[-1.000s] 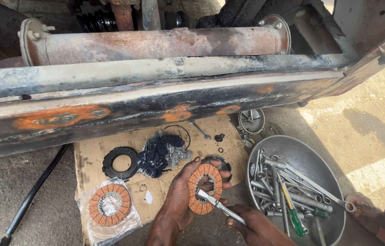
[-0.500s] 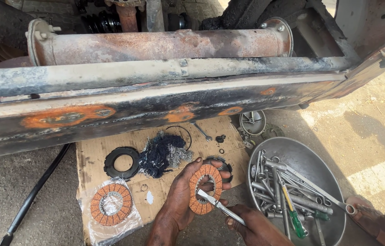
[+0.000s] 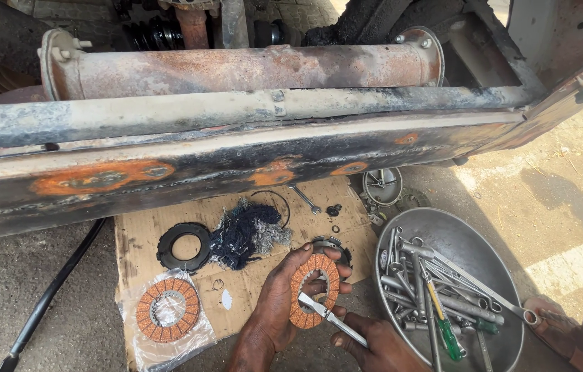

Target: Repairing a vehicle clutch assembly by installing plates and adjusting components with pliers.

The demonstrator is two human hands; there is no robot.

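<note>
My left hand point(image 3: 280, 303) holds an orange-brown ring-shaped friction disc point(image 3: 313, 289) tilted up above the cardboard sheet point(image 3: 250, 289). My right hand point(image 3: 374, 344) grips a slim metal tool point(image 3: 329, 317) whose tip rests against the lower inner edge of the disc. A dark metal ring part point(image 3: 333, 246) lies just behind the disc, partly hidden by it.
On the cardboard lie a black ring point(image 3: 183, 246), a dark rag point(image 3: 247, 234), a bagged orange disc point(image 3: 167, 310), a spanner point(image 3: 304, 198) and small washers. A metal bowl point(image 3: 471, 248) of wrenches and screwdrivers sits right. A rusty vehicle frame point(image 3: 236, 158) spans above. Someone's foot point(image 3: 553, 324) is far right.
Both hands and the disc stay in nearly the same place; the view has shifted only slightly.
</note>
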